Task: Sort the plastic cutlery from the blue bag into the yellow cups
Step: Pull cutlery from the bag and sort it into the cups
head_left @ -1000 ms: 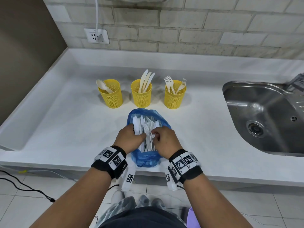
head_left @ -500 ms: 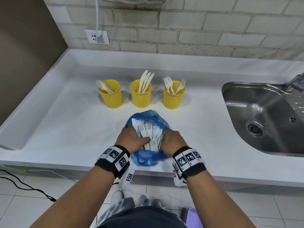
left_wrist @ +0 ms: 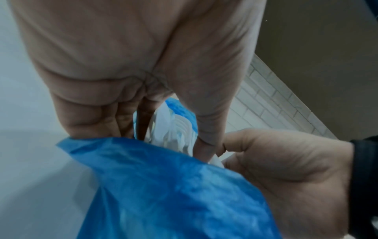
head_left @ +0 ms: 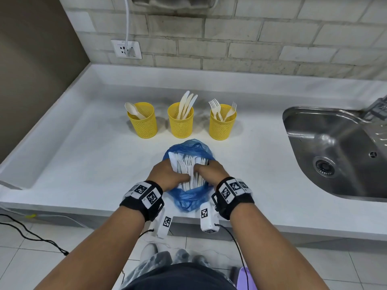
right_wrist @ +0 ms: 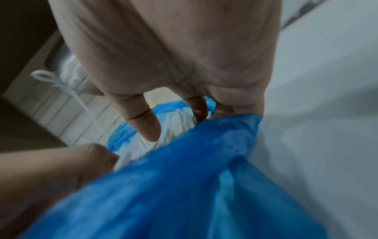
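Both hands, left hand and right hand, curl fingers around white cutlery in the blue bag; no legible writing.

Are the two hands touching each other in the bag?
Touching. The left wrist view shows the left hand thumb tip pressed against the right hand knuckle over the cutlery in the blue bag.

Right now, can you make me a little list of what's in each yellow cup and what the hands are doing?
left cup: spoon
middle cup: knives
right cup: forks
blue bag: on the counter, open, full of white cutlery
left hand: grips the cutlery bundle in the bag
right hand: grips the same bundle from the other side
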### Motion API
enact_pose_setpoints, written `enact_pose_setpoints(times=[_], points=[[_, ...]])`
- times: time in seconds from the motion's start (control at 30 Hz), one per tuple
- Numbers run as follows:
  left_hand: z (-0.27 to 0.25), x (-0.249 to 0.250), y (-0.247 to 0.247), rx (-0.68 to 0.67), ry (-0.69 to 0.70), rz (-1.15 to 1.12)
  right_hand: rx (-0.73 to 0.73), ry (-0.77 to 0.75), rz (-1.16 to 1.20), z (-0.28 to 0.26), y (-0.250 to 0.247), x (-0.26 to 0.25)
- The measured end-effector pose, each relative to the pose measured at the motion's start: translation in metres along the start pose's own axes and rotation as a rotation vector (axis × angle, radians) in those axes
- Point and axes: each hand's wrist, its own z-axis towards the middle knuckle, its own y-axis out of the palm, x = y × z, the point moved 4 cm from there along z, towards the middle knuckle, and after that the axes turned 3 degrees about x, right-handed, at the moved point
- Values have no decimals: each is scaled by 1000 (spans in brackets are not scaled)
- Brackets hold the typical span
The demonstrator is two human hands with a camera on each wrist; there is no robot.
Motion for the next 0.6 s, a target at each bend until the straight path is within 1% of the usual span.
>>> enact_pose_setpoints(times=[0.07, 0.17, 0.3, 0.43, 0.5, 0.53, 0.6], points=[[0, -1, -1, -11, 5, -32, -12, 22, 129, 3, -2, 5], [2, -8, -1, -24, -5, -103, -88, 30, 291, 3, 1, 8], [1, -12, -2, -34, 19, -148, -148, 30, 278, 5, 12, 6], [-1, -13, -5, -15, 23, -150, -75, -35, 267, 3, 3, 0], [-2, -13, -7, 31, 13, -161, -48, -56, 269, 7, 1, 1], [-3, -12, -8, 57, 9, -172, -22, -73, 233, 7, 0, 1], [-2, -11, -8, 81, 10, -193, 85, -84, 65, 9, -2, 1]])
